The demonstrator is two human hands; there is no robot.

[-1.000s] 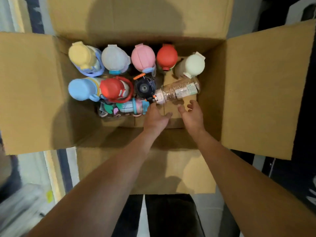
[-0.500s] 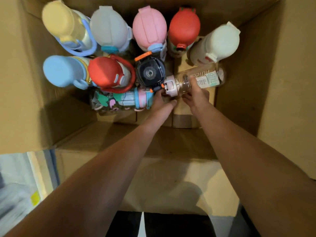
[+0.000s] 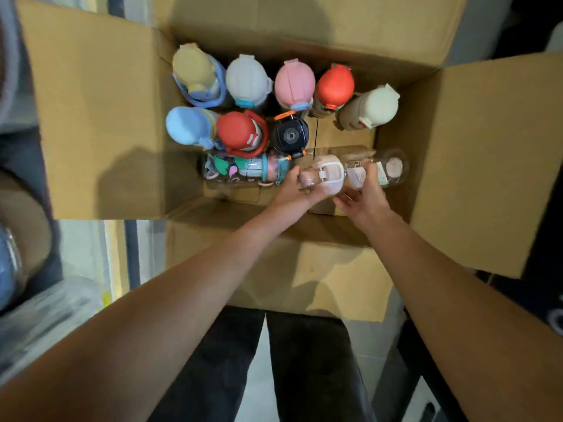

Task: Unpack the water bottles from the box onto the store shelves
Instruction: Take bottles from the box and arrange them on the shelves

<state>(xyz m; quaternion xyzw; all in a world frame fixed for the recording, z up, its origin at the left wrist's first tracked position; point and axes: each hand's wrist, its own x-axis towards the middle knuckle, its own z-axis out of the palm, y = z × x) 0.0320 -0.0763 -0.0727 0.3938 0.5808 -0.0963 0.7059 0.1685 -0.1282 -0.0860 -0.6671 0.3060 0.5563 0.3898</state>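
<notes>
An open cardboard box [image 3: 100, 123] holds several water bottles standing upright with coloured lids. A clear bottle with a pale pink lid [image 3: 330, 175] lies sideways and is lifted a little above the box floor. My left hand [image 3: 292, 193] grips its lid end. My right hand [image 3: 364, 197] holds its clear body from below and around. A second clear bottle with teal and pink stickers [image 3: 243, 172] lies on its side just left of my left hand.
Upright bottles: yellow lid [image 3: 195, 71], grey lid [image 3: 246, 79], pink lid [image 3: 294, 82], red lid [image 3: 335, 85], cream lid [image 3: 370, 108], blue lid [image 3: 185, 124], red lid with strap [image 3: 239, 134], black lid [image 3: 289, 135]. Box flaps spread left and right [image 3: 487, 166]. Plastic-wrapped goods [image 3: 45, 315] lie at the lower left.
Both hands closed round the clear pink-lidded bottle and raised it off the box floor, toward me. The camera pulled back up, showing the whole box again.
</notes>
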